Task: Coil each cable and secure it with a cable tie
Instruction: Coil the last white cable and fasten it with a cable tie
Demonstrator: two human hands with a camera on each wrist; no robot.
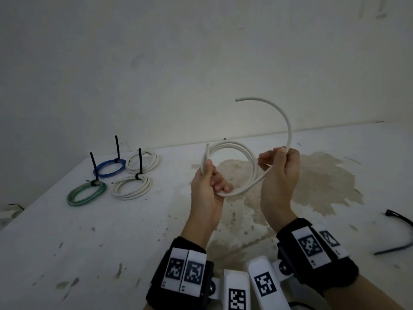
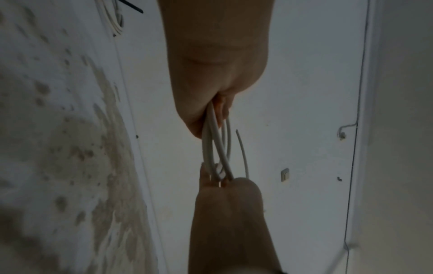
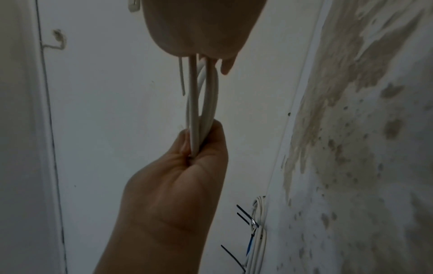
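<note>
I hold a white cable up over the table, wound into a loose coil of a few loops. My left hand grips the coil's left side, thumb on top. My right hand grips the right side, where the free end arcs up and back to the left. The left wrist view shows the loops running from my left hand at the top to my right hand below. In the right wrist view the cable spans from my right hand to my left hand.
At the table's far left lie a blue coil, a green coil and a white coil, each with an upright black tie, plus another white coil. Loose black cable ties lie at the right edge. A brown stain marks the table.
</note>
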